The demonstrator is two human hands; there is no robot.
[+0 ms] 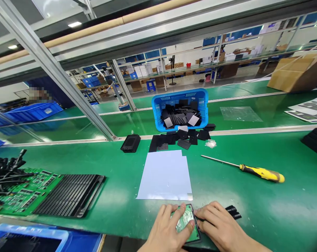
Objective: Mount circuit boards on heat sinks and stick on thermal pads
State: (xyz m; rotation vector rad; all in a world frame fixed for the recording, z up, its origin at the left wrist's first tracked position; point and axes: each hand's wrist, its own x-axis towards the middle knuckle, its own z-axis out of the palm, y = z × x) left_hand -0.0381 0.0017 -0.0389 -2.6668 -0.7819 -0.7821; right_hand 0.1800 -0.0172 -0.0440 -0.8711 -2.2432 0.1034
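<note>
My left hand grips a green circuit board seated in a shallow black case, near the front edge of the bench. Its fingers lie over the board's top and left side, and the thumb presses on the board's face. At the case's right edge, my right hand is closed, with its fingertips pinched together; what they hold is hidden. A black strip-like piece sticks out beyond my right hand. Just behind the board lies a white sheet.
A yellow-handled screwdriver lies at right. Behind are a blue basket of black plates, loose plates and stacked black frames. Ribbed black housings, green boards and black cables occupy the left.
</note>
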